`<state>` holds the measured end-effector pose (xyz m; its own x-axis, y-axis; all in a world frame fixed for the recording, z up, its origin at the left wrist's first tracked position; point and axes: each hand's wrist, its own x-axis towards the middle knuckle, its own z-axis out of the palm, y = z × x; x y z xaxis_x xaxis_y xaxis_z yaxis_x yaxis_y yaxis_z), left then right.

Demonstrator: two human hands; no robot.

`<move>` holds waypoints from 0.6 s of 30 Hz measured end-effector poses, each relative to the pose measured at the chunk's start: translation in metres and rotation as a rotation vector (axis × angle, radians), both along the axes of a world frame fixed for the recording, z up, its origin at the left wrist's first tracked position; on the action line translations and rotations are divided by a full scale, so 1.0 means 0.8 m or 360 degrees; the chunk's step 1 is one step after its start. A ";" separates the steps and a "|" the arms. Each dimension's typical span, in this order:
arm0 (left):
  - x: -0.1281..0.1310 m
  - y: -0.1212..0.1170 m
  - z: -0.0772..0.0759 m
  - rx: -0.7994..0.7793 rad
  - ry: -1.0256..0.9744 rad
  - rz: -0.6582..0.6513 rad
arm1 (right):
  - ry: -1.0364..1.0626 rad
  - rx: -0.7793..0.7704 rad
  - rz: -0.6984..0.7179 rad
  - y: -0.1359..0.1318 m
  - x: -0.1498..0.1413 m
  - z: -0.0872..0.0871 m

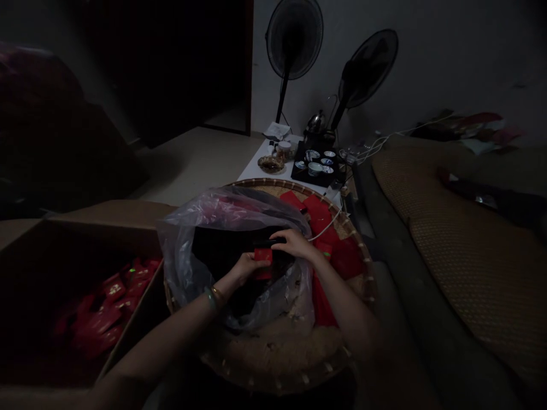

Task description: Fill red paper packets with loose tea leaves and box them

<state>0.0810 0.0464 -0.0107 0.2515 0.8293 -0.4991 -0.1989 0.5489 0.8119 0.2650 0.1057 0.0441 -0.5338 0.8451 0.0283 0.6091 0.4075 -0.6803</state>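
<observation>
Reaching forward over a round woven tray (273, 364), both bare arms meet above a clear plastic bag (188, 228) that lies crumpled across the tray's middle with something dark inside it. The left hand (244, 267), with two bangles at its wrist, has its fingers clamped on a small red envelope (264, 255), held just over the bag's open mouth; the right hand (293, 242) rests at the envelope's upper edge, fingers curled down together on it and on a dark strip beside it, though the dim light hides exactly how they grip. More red envelopes (320, 219) lie loose along the tray's right and far rim, too overlapped to count. At the left edge of the view one open cardboard box (51, 239) holds another heap of red envelopes. To the right runs a sofa with a woven mat (461, 228). Beyond the tray's far rim stands a low white desk (252, 165) carrying one dark tea board (318, 165) with about five small cups, one kettle (315, 122) at its far edge and one small basket dish (270, 164) at its left side. Two standing fans (294, 40) rise behind it against a pale wall.
</observation>
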 end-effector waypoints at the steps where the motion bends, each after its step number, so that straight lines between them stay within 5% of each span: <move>1: -0.001 -0.001 -0.001 -0.0004 0.0002 -0.0009 | -0.0018 0.0025 0.0000 -0.001 -0.001 0.001; 6: -0.006 -0.002 -0.003 -0.0016 0.0013 -0.0041 | -0.0099 0.0084 -0.0033 -0.003 -0.006 0.001; 18: -0.017 -0.001 0.002 -0.0070 0.0006 -0.0116 | 0.0282 -0.0182 -0.0194 0.009 0.006 -0.011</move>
<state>0.0676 0.0456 -0.0093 0.3084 0.7860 -0.5358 -0.1539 0.5971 0.7873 0.2697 0.1129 0.0354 -0.4231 0.9060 0.0127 0.5162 0.2525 -0.8184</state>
